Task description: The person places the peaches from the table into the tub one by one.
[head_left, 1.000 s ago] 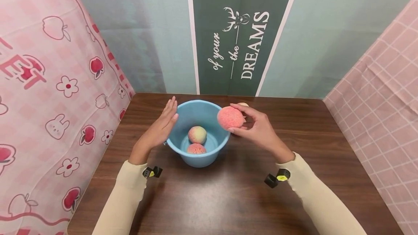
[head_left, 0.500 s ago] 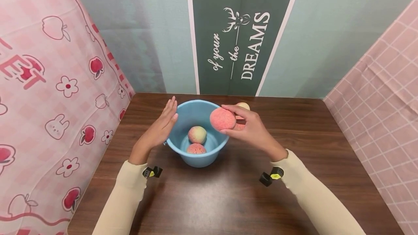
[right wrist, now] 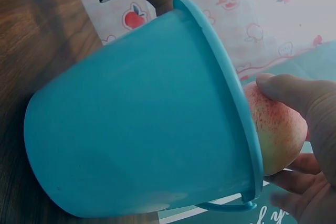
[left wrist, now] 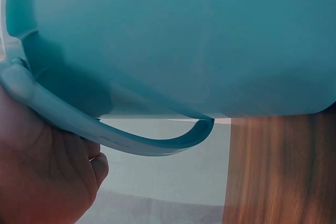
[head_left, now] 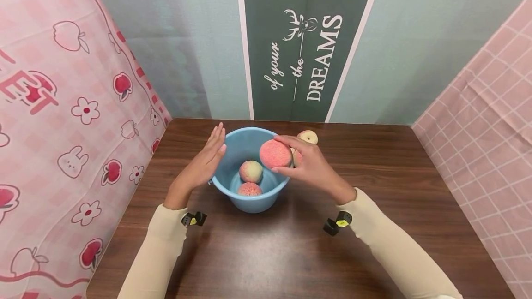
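A light blue bucket [head_left: 254,204] stands on the table. My right hand [head_left: 313,165] grips a pink peach [head_left: 275,154] between thumb and fingers, above the bucket's right rim. The right wrist view shows the same peach [right wrist: 277,135], red-speckled with a yellow-green part, at the bucket's mouth. My left hand [head_left: 203,163] lies along the left side of the rim with straight fingers. In the left wrist view, the bucket's handle [left wrist: 131,142] hangs beside that hand. Inside the bucket sit a pale yellow and red peach [head_left: 251,171] and a pink speckled peach [head_left: 250,189].
Right of the bucket, a pale peach [head_left: 308,136] lies on the brown wooden table [head_left: 374,160]; another peach [head_left: 296,157] is partly hidden behind my right hand. Printed cloths hang along the back and both sides of the table.
My right hand has carried the pink peach leftward, from the right edge of the bucket to over its opening. Peaches behind that hand have come into view. My left hand has stayed put.
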